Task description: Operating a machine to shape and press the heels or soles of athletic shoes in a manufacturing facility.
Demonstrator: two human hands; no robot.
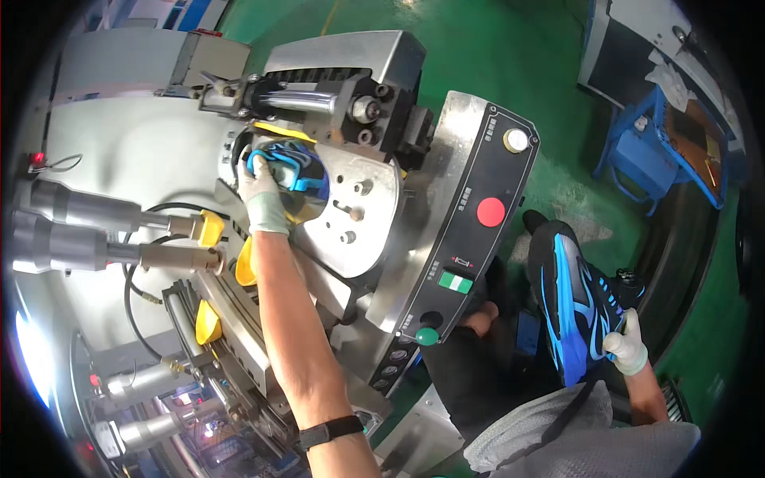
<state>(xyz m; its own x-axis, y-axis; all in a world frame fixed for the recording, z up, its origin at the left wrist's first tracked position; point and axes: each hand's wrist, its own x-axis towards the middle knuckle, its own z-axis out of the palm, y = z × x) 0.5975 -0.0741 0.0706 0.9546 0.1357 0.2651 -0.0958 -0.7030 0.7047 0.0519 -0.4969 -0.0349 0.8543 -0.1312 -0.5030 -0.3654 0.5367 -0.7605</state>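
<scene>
My left hand (263, 199), in a white glove, reaches into the metal machine and closes on a blue-and-black shoe (296, 169). That shoe sits under the clamp cylinder, beside a curved metal plate (351, 231); part of it is hidden by the machine and my fingers. Off to the right, my right hand (628, 346), gloved too, grips the edge of a black sneaker (567, 303) with bright blue patterning. I hold this sneaker low, above my lap, its blue-patterned surface turned up toward me.
Between my arms stands a control panel (470, 215) with a red button (490, 212) and a green knob (427, 336). Metal cylinders (103, 239) with yellow pads jut in from the left. A blue cart (657, 147) stands at the far right on the green floor.
</scene>
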